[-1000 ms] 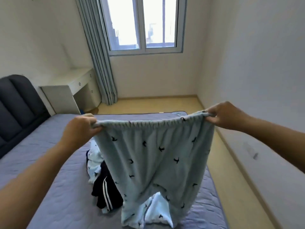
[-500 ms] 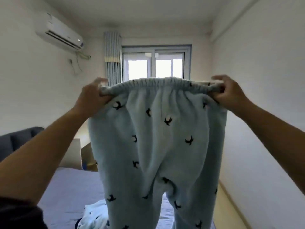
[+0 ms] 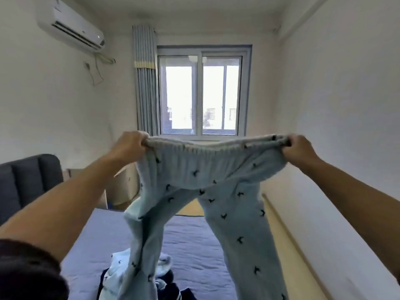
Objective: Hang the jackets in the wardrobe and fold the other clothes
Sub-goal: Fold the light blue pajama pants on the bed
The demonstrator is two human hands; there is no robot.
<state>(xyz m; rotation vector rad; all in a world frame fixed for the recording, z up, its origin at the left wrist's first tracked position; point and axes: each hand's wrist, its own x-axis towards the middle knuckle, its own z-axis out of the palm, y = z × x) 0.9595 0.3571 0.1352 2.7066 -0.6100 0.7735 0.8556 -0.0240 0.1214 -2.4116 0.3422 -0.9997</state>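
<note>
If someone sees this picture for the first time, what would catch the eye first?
Light blue trousers with small dark marks fill the middle, legs hanging apart over the bed. The left hand and the right hand grip the waistband's two ends, in front of the bright window.

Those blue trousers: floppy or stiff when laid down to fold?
Likely floppy: the trousers sag between the left hand and right hand, legs dangling. Probably light: pinches at the waistband hold them up. The fuzzy-looking cloth seems unlikely to slip.
</note>
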